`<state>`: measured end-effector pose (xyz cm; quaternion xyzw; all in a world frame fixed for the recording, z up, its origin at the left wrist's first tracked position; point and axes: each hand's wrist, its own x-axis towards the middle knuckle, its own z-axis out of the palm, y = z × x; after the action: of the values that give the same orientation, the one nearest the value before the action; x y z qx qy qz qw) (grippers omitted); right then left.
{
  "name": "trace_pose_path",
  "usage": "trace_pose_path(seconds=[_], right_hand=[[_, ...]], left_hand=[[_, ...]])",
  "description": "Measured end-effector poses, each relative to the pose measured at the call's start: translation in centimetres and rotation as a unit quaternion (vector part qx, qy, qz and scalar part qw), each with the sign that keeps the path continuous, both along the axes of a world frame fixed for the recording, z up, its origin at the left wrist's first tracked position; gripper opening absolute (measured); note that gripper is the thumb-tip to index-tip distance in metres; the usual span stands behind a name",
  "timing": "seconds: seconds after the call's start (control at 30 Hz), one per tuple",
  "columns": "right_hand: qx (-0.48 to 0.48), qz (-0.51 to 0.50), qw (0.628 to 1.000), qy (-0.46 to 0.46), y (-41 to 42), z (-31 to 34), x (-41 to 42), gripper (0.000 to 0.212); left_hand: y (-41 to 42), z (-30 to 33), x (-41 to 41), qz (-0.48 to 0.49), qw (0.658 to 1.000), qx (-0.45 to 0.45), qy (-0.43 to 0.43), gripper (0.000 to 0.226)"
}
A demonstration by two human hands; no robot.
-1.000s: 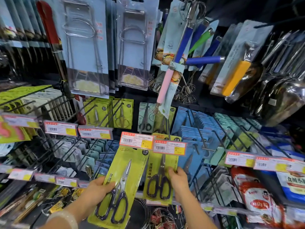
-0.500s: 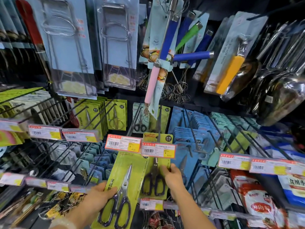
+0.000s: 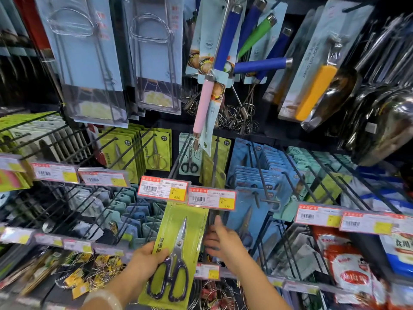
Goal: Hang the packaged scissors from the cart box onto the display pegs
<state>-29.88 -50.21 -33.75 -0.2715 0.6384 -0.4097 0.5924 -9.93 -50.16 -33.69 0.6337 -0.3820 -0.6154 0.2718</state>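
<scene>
My left hand (image 3: 143, 262) grips a green packaged pair of scissors (image 3: 178, 249) by its left edge, low in the middle of the view. The pack's top reaches the price tag (image 3: 162, 190) at the front of a display peg. My right hand (image 3: 223, 242) is just right of the pack, fingers straight and holding nothing, below a second price tag (image 3: 211, 199). Behind that tag a dark peg (image 3: 214, 166) carries more green scissor packs (image 3: 220, 162) far back. The cart box is out of view.
Blue and teal packs (image 3: 252, 175) fill the pegs to the right, yellow-green scissor packs (image 3: 134, 153) those to the left. Whisks with coloured handles (image 3: 225, 48) hang overhead, steel ladles (image 3: 380, 113) at the upper right. Red snack bags (image 3: 348, 271) sit at the lower right.
My right hand has let go of the second green pack, which no longer hangs at the peg's front. The left hand has brought its pack up and right, toward the tags.
</scene>
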Motion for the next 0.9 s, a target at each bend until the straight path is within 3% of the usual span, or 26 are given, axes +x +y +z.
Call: trace_pose_path(seconds=[0.03, 0.1, 0.23, 0.37, 0.53, 0.9], right_hand=[[-0.015, 0.042, 0.999, -0.023, 0.8, 0.4, 0.1, 0.04], [-0.041, 0.104, 0.993, 0.036, 1.9, 0.5, 0.1, 0.036], [-0.094, 0.09, 0.98, 0.148, 2.8, 0.8, -0.1, 0.012], [-0.127, 0.08, 0.968, 0.202, 3.4, 0.7, 0.1, 0.018], [-0.181, 0.023, 0.965, 0.19, 3.2, 2.2, -0.2, 0.011], [-0.189, -0.031, 0.964, 0.182, 2.7, 2.8, 0.2, 0.008]], left_hand=[[-0.1, -0.6, -0.2, 0.002, 1.0, 0.003, 0.016, 0.041], [-0.1, -0.8, -0.8, 0.001, 0.999, 0.005, 0.041, 0.03], [0.3, -0.7, -2.3, -0.005, 0.998, -0.004, 0.069, 0.008], [0.5, -0.5, -3.0, 0.004, 0.997, -0.069, 0.047, 0.012], [-0.4, 0.6, -3.5, -0.009, 0.989, -0.118, 0.091, 0.007], [-1.6, 0.8, -3.7, -0.047, 0.987, -0.117, 0.101, 0.003]])
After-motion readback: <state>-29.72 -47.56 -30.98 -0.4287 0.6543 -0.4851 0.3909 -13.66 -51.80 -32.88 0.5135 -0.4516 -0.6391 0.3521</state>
